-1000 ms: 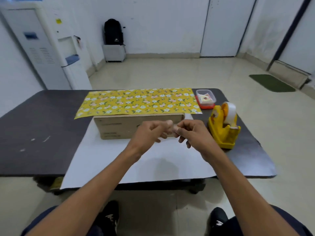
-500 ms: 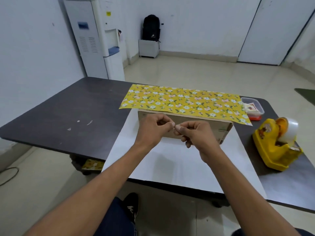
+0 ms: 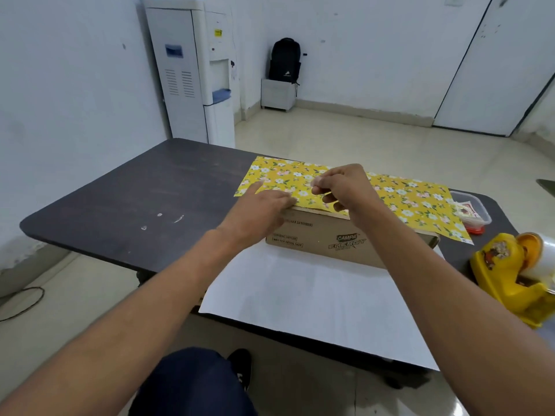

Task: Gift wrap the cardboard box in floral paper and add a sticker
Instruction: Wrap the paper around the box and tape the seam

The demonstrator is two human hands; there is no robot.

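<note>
A brown cardboard box (image 3: 345,241) lies on the white underside of a wrapping sheet (image 3: 300,289) on a dark table (image 3: 135,205). The sheet's yellow floral paper (image 3: 405,199) is folded over the top of the box. My left hand (image 3: 258,205) presses flat on the floral paper at the box's left end, fingers straight. My right hand (image 3: 345,187) hovers just above the paper's near edge, thumb and forefinger pinching a small pale strip that looks like clear tape.
A yellow tape dispenser (image 3: 510,274) stands at the table's right edge. Behind it sits a clear lidded tub (image 3: 473,211) with stickers inside. A water dispenser (image 3: 192,70) and a black backpack (image 3: 284,60) stand against the far walls.
Both hands held the small strip together in front of the box. Now the left hand has let go and lies flat on the paper; the right hand has carried the strip forward over the box.
</note>
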